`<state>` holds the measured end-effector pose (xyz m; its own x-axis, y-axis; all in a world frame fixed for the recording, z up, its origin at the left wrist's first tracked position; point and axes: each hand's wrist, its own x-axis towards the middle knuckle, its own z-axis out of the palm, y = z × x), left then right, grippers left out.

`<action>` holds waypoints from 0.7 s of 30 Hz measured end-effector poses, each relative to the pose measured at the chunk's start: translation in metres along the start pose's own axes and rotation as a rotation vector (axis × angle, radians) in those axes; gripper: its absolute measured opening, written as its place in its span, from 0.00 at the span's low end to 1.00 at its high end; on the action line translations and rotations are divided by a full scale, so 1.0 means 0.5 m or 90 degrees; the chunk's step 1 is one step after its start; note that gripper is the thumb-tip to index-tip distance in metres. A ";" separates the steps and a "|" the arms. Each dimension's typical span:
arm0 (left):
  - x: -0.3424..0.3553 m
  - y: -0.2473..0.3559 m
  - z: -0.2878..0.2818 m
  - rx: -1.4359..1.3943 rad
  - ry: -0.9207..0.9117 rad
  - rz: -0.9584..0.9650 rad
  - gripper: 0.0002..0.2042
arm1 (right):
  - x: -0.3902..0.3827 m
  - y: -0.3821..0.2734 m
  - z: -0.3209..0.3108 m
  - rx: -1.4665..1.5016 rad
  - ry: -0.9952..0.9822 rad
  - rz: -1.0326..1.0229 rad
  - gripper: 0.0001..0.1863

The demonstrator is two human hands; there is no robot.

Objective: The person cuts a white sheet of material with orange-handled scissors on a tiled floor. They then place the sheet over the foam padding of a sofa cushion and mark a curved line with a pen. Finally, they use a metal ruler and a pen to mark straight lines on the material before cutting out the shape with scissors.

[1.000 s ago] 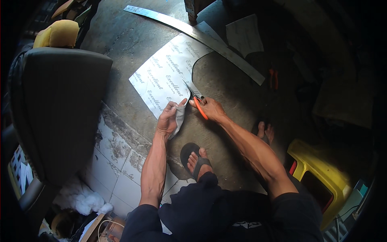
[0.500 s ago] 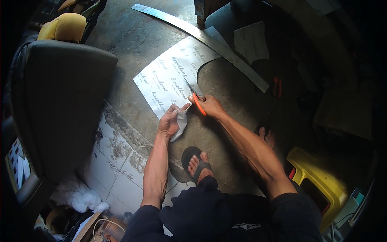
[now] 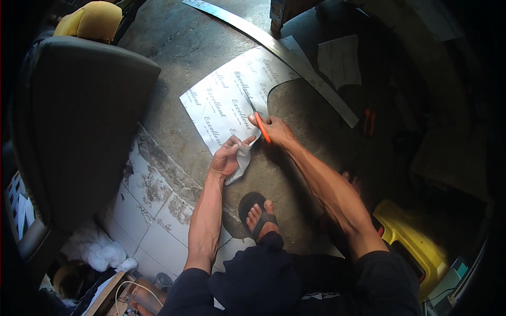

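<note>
A white sheet with dark printed lettering lies on the floor ahead of me, its right edge cut in a deep curve. My left hand is closed on the near edge, where a strip of the sheet folds over and shows a pale grey side. Just right of it, my right hand grips orange-handled scissors. Their blades point away from me and lie over the printed face. Whether the blades are apart is hard to see.
Across the sheet's far corner lies a long metal ruler. To its right are another sheet piece and red-handled pliers. A dark padded seat stands left, a yellow plastic stool lower right. White stuffing lies lower left.
The scissors and my right hand have moved slightly farther forward over the sheet. My left hand keeps its hold on the near edge. The whole view has turned a little.
</note>
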<state>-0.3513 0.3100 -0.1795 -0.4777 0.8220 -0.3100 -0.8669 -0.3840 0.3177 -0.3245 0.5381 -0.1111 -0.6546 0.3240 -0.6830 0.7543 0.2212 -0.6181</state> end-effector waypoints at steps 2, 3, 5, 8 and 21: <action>-0.001 0.000 -0.001 0.010 0.015 0.001 0.05 | 0.009 -0.006 0.009 0.014 -0.012 -0.010 0.49; 0.000 0.000 -0.002 0.019 0.027 -0.001 0.05 | 0.010 -0.005 0.012 0.009 0.023 -0.024 0.48; 0.002 0.002 -0.007 0.021 -0.002 0.011 0.05 | 0.016 0.002 0.017 0.000 0.053 -0.041 0.47; 0.012 0.007 0.005 0.063 -0.016 0.009 0.05 | 0.021 0.003 0.007 0.017 0.035 -0.057 0.43; 0.030 -0.136 0.104 1.267 0.190 0.350 0.19 | 0.026 -0.043 -0.028 0.218 -0.152 0.063 0.30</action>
<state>-0.2921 0.3706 -0.1591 -0.7534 0.6508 0.0944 0.5394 0.5295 0.6548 -0.3487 0.5505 -0.1012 -0.6039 0.0978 -0.7910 0.7800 -0.1319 -0.6117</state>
